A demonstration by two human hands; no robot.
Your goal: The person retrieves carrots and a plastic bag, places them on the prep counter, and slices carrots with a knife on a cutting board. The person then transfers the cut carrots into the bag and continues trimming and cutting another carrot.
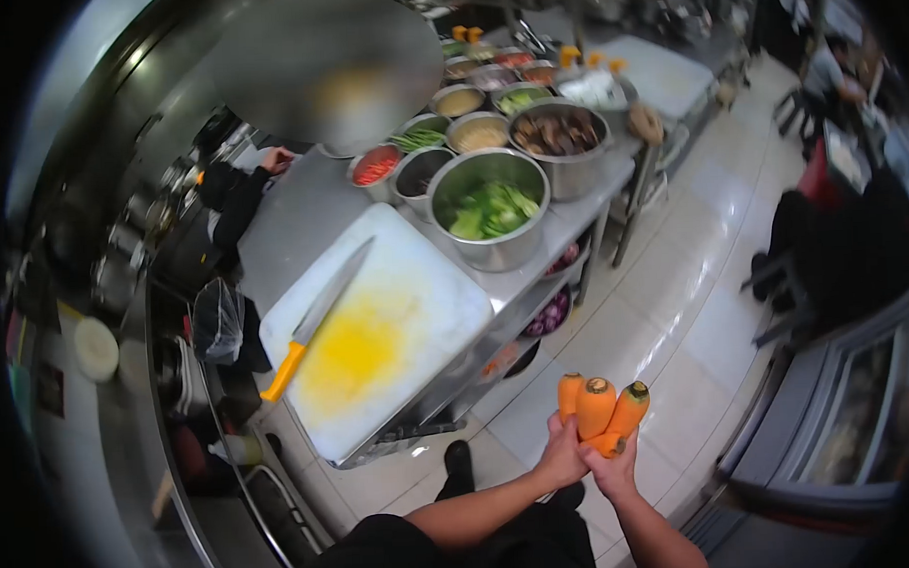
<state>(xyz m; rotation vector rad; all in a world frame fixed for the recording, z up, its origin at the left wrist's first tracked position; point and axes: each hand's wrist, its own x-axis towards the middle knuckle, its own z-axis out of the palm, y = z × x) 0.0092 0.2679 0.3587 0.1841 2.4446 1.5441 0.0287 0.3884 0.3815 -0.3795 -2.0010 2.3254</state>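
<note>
Several peeled carrots are bunched upright between my two hands, their stem ends pointing up. My left hand closes around the bunch from the left. From the right, my right hand grips the same bunch, its fingers partly hidden behind the carrots. Both hands are held out over the floor, to the right of the steel table's front corner. On that table lies a white cutting board with a yellow stain. A knife with a yellow handle rests on the board, the handle end reaching over its left edge.
Behind the board stand a steel pot of green vegetables, a pot of dark pieces and several smaller containers. Purple onions sit on a lower shelf. A co-worker's hand shows across the table. A glass-topped cabinet stands at right.
</note>
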